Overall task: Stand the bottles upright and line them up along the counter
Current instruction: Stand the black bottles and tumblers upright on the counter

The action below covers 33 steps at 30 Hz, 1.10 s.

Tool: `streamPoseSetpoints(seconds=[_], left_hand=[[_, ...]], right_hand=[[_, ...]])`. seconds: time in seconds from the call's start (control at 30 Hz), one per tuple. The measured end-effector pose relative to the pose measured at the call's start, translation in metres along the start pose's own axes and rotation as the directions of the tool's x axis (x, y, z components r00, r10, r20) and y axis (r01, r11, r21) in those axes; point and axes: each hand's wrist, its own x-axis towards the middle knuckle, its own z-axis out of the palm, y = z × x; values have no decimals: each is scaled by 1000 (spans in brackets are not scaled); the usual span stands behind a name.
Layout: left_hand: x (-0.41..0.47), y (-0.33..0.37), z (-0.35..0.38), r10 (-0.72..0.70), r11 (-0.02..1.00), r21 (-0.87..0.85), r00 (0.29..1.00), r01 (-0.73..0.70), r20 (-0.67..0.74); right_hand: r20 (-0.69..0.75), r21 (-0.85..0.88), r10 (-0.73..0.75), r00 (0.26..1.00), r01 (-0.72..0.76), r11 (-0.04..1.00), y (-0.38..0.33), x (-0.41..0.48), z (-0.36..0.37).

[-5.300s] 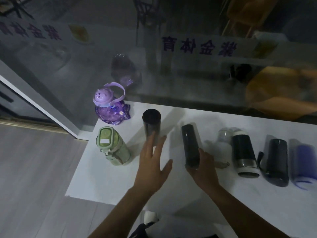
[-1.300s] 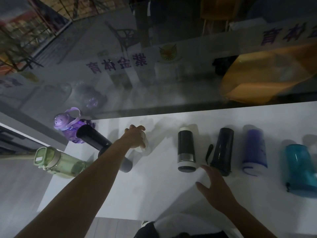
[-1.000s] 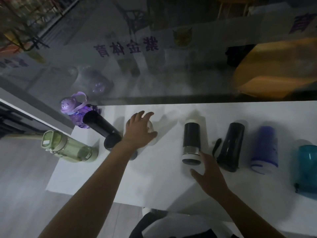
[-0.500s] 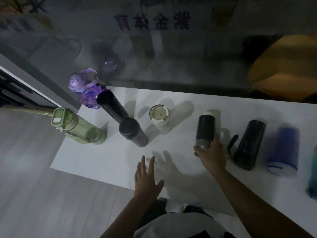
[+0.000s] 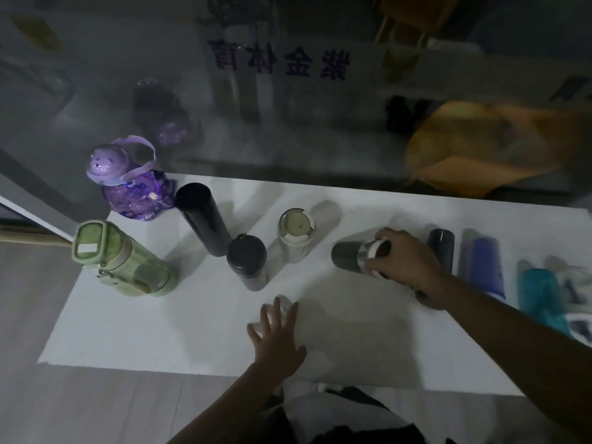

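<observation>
Several bottles stand upright at the left of the white counter point(image 5: 160, 331): a purple cat-lidded bottle point(image 5: 128, 184), a green bottle point(image 5: 118, 261), a tall black flask point(image 5: 201, 217), a shorter dark flask point(image 5: 247, 262) and a white cup-like bottle point(image 5: 296, 233). My right hand point(image 5: 400, 257) is shut on a black flask with a steel band and white end point(image 5: 350, 259), held tilted above the counter. My left hand point(image 5: 275, 334) rests open and flat near the front edge. To the right lie a black bottle point(image 5: 442, 248), a blue bottle point(image 5: 485, 267) and a teal bottle point(image 5: 538, 296).
A glass wall point(image 5: 288, 107) with purple lettering runs right behind the counter. The counter ends at the left beside the green bottle, with wooden floor point(image 5: 28, 315) below. A white printed item point(image 5: 576, 325) lies by the teal bottle at the right edge.
My right hand has lifted the steel-banded black flask off the counter and swung it leftward, tilted. My left hand has moved forward and lies flat on the counter.
</observation>
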Motion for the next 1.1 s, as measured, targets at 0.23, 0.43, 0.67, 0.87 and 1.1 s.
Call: streamPoseSetpoints(seconds=[0.23, 0.43, 0.67, 0.87, 1.1], left_hand=[[9, -6, 1, 66, 992, 96, 987, -80, 143], [6, -18, 7, 151, 980, 105, 974, -171, 170], [4, -21, 1, 188, 968, 123, 958, -218, 215], [5, 3, -15, 263, 960, 25, 925, -280, 274], [3, 78, -17, 479, 877, -184, 772, -444, 419]], right_hand=[[160, -254, -8, 987, 49, 966, -53, -7, -6], [104, -301, -42, 994, 71, 951, -59, -26, 16], [68, -275, -26, 997, 44, 961, -58, -37, 30], [25, -85, -5, 1000, 7, 996, -43, -48, 18], [-118, 188, 172, 978, -148, 971, 29, -78, -22]])
